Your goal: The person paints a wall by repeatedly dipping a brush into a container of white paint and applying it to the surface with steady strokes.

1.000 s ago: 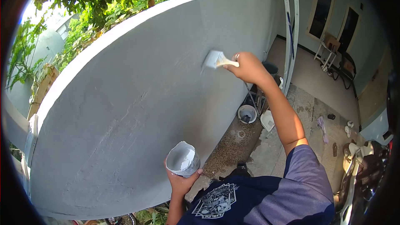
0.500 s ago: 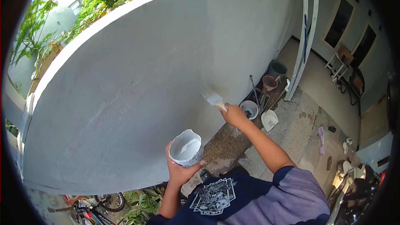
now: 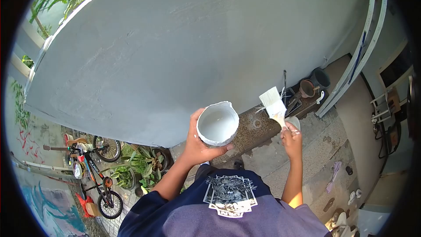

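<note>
My left hand (image 3: 201,142) is wrapped round a paint cup (image 3: 218,123) with a ragged rim and whitish paint inside. In my right hand (image 3: 291,139) is a paintbrush (image 3: 274,104), gripped by its handle with the paint-coated white bristles pointing up and left. The brush is to the right of the cup, apart from it and from the wall. Beyond both hands rises a broad grey-white wall (image 3: 175,57) with rough streaks on its surface.
Along the wall's foot at right stand a dark bucket (image 3: 321,78) and a brown pot (image 3: 306,88). Metal posts (image 3: 362,52) rise beside them. At left are a bicycle (image 3: 98,166) and potted plants (image 3: 144,164). A rag (image 3: 334,176) lies on the paving.
My right hand has drawn the brush away from the wall, back and to the right. The cup has come up and rightward in view. My view has tilted down, showing more bicycle and plants.
</note>
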Available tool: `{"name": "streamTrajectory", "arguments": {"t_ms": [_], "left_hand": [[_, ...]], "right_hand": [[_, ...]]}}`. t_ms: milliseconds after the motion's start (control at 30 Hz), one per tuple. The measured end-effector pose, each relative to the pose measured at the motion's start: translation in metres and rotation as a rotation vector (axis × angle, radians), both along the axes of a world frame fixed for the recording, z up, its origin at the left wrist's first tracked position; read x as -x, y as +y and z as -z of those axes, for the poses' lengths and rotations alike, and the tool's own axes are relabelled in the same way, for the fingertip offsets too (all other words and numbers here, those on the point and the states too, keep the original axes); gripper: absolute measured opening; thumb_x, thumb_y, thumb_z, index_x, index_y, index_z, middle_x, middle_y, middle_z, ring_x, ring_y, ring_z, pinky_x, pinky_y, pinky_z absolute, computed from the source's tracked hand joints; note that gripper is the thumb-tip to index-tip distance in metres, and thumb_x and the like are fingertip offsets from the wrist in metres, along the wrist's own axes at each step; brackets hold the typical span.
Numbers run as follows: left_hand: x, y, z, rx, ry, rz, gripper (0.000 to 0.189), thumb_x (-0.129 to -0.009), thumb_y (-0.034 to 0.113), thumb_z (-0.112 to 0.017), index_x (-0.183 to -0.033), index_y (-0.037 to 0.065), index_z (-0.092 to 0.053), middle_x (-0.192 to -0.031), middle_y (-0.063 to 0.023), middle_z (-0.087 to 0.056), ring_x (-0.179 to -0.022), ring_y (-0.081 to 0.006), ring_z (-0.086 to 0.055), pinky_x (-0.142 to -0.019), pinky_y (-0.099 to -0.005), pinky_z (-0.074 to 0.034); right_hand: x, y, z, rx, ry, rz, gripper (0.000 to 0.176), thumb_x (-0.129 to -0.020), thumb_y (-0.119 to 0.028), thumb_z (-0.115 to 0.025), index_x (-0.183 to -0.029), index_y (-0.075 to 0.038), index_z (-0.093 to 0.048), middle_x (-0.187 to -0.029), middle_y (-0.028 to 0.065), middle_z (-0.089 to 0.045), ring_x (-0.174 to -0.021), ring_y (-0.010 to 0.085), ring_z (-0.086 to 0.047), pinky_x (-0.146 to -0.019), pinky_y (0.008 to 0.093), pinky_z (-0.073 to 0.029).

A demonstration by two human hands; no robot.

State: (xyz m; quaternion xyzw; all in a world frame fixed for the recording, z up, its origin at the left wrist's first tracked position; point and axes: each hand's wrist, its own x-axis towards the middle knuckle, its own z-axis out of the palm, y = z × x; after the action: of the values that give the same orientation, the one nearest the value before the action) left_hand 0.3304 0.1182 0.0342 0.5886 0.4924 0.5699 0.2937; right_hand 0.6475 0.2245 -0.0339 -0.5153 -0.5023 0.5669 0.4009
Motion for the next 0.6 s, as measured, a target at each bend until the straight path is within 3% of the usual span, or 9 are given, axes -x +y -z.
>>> {"name": "streamTrajectory", "arguments": {"t_ms": [33,100,267,367,500,600], "left_hand": [[-0.013,0.001,-0.001,-0.033,-0.032,0.031,0.107,-0.065,0.019,-0.096,-0.145,0.004,-0.026,-0.136,-0.0147,-0.05,-0.128,-0.0248,-0.054,-0.106,-0.0401,-0.044],[-0.042,0.002,-0.003,-0.061,-0.044,0.015,0.107,-0.066,0.019,-0.095,-0.145,0.004,-0.026,-0.136,-0.0145,-0.05,-0.127,-0.0248,-0.055,-0.106,-0.0403,-0.044],[-0.102,0.008,0.009,-0.133,-0.011,-0.069,0.107,-0.066,0.016,-0.094,-0.145,0.003,-0.023,-0.135,-0.0163,-0.052,-0.126,-0.0265,-0.056,-0.105,-0.0409,-0.046],[-0.129,0.011,0.013,-0.135,0.04,-0.138,0.106,-0.068,0.013,-0.093,-0.146,0.003,-0.022,-0.134,-0.0164,-0.052,-0.126,-0.0262,-0.056,-0.104,-0.0412,-0.046],[-0.158,0.014,0.016,-0.201,0.141,-0.195,0.105,-0.066,0.009,-0.092,-0.146,0.004,-0.024,-0.137,-0.0181,-0.048,-0.127,-0.0277,-0.055,-0.106,-0.0417,-0.045],[-0.176,0.016,0.01,-0.259,0.226,-0.24,0.105,-0.063,0.008,-0.091,-0.146,0.004,-0.027,-0.139,-0.0201,-0.046,-0.127,-0.0305,-0.054,-0.107,-0.0423,-0.045]], "right_hand": [[-0.019,0.0,-0.029,-0.021,0.038,-0.035,0.036,-0.098,-0.018,-0.063,-0.128,0.001,-0.065,-0.078,-0.0026,-0.059,-0.062,0.0023,-0.046,-0.054,0.0209,-0.035],[-0.043,-0.006,-0.086,-0.305,-0.059,-0.069,0.039,-0.097,-0.009,-0.057,-0.134,0.002,-0.061,-0.078,0.0002,-0.058,-0.059,0.0038,-0.046,-0.052,0.0204,-0.034],[-0.095,-0.028,-0.178,-0.825,-0.218,-0.249,0.04,-0.087,-0.005,-0.066,-0.126,0.003,-0.067,-0.077,0.0006,-0.06,-0.064,0.0078,-0.048,-0.057,0.0247,-0.037],[-0.11,-0.049,-0.22,-0.651,-0.391,-0.415,0.043,-0.082,-0.004,-0.067,-0.125,0.0,-0.069,-0.072,0.0031,-0.057,-0.06,0.0097,-0.047,-0.055,0.027,-0.036],[-0.11,-0.066,-0.246,-0.582,-0.527,-0.418,0.044,-0.077,-0.003,-0.068,-0.121,-0.006,-0.073,-0.066,0.0049,-0.051,-0.055,0.0134,-0.045,-0.052,0.0296,-0.035],[-0.115,-0.068,-0.255,-0.675,-0.699,-0.427,0.042,-0.076,-0.007,-0.07,-0.119,-0.008,-0.074,-0.066,0.0063,-0.054,-0.05,0.0211,-0.048,-0.05,0.0344,-0.038]]}}
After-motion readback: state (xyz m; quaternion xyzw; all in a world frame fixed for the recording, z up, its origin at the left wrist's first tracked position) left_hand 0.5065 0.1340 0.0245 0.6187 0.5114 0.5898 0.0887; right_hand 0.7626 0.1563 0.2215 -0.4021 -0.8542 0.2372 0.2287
